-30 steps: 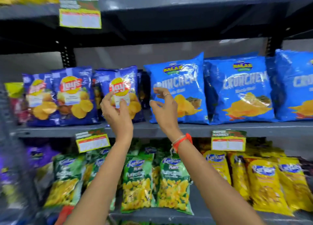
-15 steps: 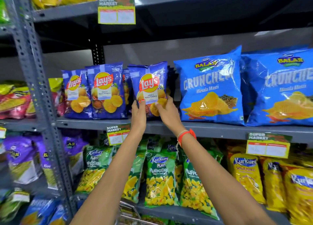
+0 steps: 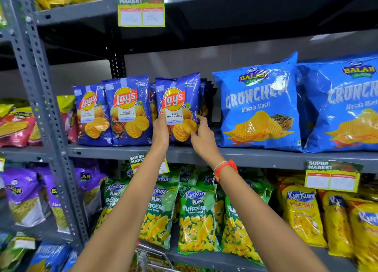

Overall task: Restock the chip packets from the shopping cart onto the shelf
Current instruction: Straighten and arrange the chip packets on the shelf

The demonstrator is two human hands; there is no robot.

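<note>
A blue Lay's chip packet (image 3: 180, 100) stands upright on the grey middle shelf (image 3: 255, 156), in front of more packets of the same kind. My left hand (image 3: 160, 131) grips its lower left edge and my right hand (image 3: 201, 136) pinches its lower right edge. Two more Lay's packets (image 3: 114, 112) stand to its left on the same shelf. A sliver of the metal shopping cart (image 3: 145, 257) shows at the bottom between my arms.
Large blue Crunchem bags (image 3: 259, 106) fill the shelf to the right. Green Kurkure Puffcorn packs (image 3: 196, 216) and yellow Kurkure packs (image 3: 302, 216) sit on the shelf below. A perforated grey upright (image 3: 38, 100) divides the left bay. Price tags (image 3: 141, 8) hang from the shelf edges.
The view has shifted left and closer. My hands, apart a second ago, have closed onto the packet's lower edges and now steady it upright on the shelf.
</note>
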